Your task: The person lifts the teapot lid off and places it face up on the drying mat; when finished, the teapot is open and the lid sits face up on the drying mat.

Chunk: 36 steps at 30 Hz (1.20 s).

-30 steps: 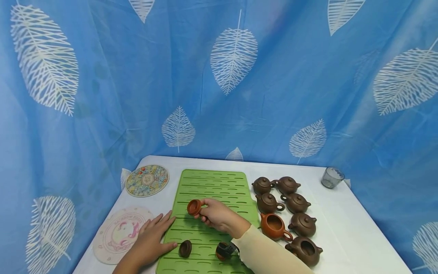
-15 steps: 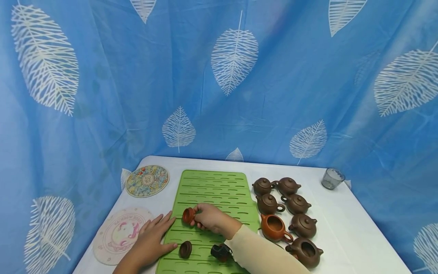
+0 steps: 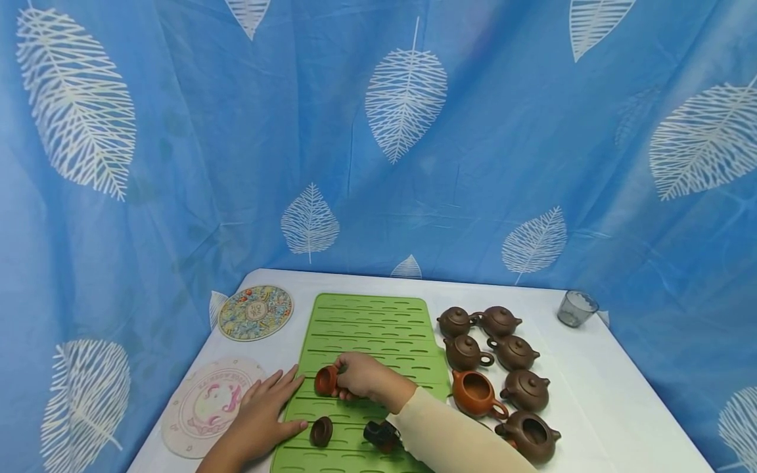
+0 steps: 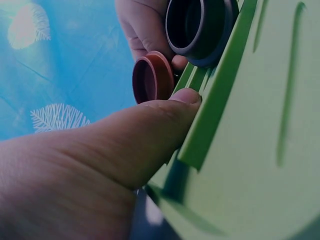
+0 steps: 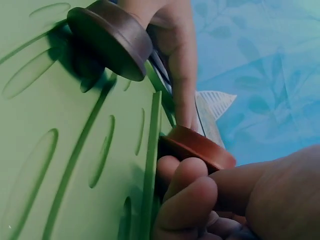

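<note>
The right hand (image 3: 362, 376) pinches an orange-red teapot lid (image 3: 325, 381) between thumb and fingers, and the lid sits tilted near the left edge of the green mat (image 3: 372, 322), its hollow underside turned toward the left hand (image 3: 264, 415). Whether the lid touches the mat cannot be told. The left hand lies over that same edge, palm down, fingers extended and loosely apart, thumb resting on the mat and holding nothing. Just beyond the thumb tip, a dark brown teapot lid (image 3: 321, 431) rests on the mat, tipped so that its hollow shows. A black device (image 3: 380, 433) at the right wrist partly covers a reddish item (too hidden to identify). To the right of the mat, on the white tabletop (image 3: 615, 394), stand an orange-red teapot (image 3: 473, 393) with its mouth open, a brown open-mouthed teapot (image 3: 532, 435), and five lidded brown teapots (image 3: 526, 391); a clear glass (image 3: 576, 309) is near the far right corner. Left of the mat lie a colourful round placemat (image 3: 255, 313) and a pink-and-white one (image 3: 204, 407). Behind hangs a blue curtain (image 3: 461, 217) patterned with white leaves.
</note>
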Available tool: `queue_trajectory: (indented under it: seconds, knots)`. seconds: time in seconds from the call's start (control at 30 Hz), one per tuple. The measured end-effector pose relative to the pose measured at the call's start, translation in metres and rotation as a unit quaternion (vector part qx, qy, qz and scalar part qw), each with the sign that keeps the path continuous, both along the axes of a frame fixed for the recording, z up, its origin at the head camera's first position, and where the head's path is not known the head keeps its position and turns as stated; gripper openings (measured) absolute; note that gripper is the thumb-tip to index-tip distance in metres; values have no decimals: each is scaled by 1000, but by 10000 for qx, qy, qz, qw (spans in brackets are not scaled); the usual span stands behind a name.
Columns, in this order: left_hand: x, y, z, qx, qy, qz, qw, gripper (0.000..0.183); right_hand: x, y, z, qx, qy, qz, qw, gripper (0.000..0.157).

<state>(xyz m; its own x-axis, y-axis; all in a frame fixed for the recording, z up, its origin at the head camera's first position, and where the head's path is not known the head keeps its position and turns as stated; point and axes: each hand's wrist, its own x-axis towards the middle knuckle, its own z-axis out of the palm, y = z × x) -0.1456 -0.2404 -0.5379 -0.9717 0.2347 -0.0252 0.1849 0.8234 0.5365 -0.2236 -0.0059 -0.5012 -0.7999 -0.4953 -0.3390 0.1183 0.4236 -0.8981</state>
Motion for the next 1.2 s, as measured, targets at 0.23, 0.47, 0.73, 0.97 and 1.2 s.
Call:
queue_trajectory:
  seconds: [0.23, 0.47, 0.73, 0.97, 1.2]
  knots:
    - [-1, 1, -1, -25, -34, 25, 10000, 86, -2, 6, 7, 348, 178, 42, 9992, 14]
    - [-1, 2, -1, 49, -26, -1, 10000, 87, -16, 37, 40, 544, 693, -10, 9961, 15]
    - [-1, 1, -3, -13, 92, 30, 10000, 86, -17, 89, 66, 267, 1109, -99, 9934, 19]
    - [-1, 1, -5, 15, -44, 18, 10000, 87, -15, 129, 80, 295, 1747, -950, 9796, 21]
    - [-1, 0, -4, 50, -2, 15, 10000, 87, -9, 166, 90, 156, 2062, -1645, 9645, 22]
